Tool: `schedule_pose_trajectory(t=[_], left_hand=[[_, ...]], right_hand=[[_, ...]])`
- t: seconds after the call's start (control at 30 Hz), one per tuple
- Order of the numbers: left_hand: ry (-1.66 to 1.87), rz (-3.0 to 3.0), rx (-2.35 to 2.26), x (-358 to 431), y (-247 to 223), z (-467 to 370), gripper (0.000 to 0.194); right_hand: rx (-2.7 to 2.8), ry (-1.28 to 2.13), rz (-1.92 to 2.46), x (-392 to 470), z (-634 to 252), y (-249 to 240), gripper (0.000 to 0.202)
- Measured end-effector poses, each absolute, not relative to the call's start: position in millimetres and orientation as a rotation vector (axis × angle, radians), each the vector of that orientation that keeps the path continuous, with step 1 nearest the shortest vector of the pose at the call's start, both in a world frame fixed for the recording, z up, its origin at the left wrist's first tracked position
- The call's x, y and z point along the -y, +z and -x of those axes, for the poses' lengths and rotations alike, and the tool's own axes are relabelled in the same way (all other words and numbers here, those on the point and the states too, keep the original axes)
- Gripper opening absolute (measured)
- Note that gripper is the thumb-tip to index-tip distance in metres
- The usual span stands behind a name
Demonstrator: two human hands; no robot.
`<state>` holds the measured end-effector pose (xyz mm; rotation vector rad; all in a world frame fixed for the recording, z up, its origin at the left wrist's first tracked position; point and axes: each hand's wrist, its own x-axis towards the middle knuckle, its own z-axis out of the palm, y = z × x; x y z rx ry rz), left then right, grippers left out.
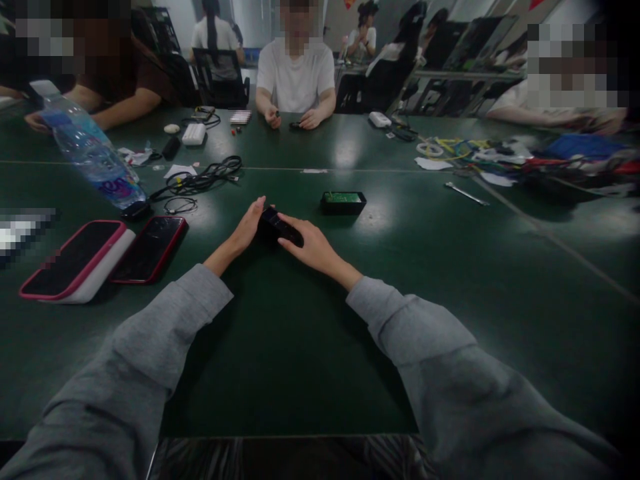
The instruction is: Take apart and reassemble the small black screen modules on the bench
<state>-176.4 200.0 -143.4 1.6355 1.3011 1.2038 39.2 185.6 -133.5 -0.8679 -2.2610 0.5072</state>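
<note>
Above the green table, my two hands have a small black rectangular case (284,229) between them, tilted down to the right. My right hand (314,248) is closed around its near right side, thumb below and fingers on top. Against the case's left end sits my left hand (246,227), its fingers pointing up and away; part of its grip is hidden behind the case. Just beyond and to the right, a similar open black case (343,203) with a green circuit board (343,197) in it lies on the table.
Left of my hands lie a red-edged phone (151,249) and a pink-edged phone (77,260), with a tilted water bottle (93,150) and black cables (203,179) behind. A wrench (467,193) and tangled wires (465,150) lie to the right. A person (296,73) sits opposite.
</note>
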Motion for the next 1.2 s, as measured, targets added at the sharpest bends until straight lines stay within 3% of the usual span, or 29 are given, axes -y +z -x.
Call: schedule_pose_trajectory(t=[0.27, 0.63, 0.9, 1.2], left_hand=[[1.232, -1.621, -1.308, -204, -148, 173, 0.062], [1.298, -1.725, -1.456, -207, -151, 176, 0.055], [1.295, -1.589, -1.514, -203, -148, 176, 0.066], [1.288, -1.586, -1.543, -203, -145, 177, 0.064]], right_hand=[[2.452, 0.297, 0.937, -186, -37, -136, 0.066], [2.340, 0.411, 0.898, -182, -38, -134, 0.064], [2.359, 0.414, 0.917, -184, -38, -137, 0.070], [2.358, 0.398, 0.927, -183, -37, -137, 0.068]])
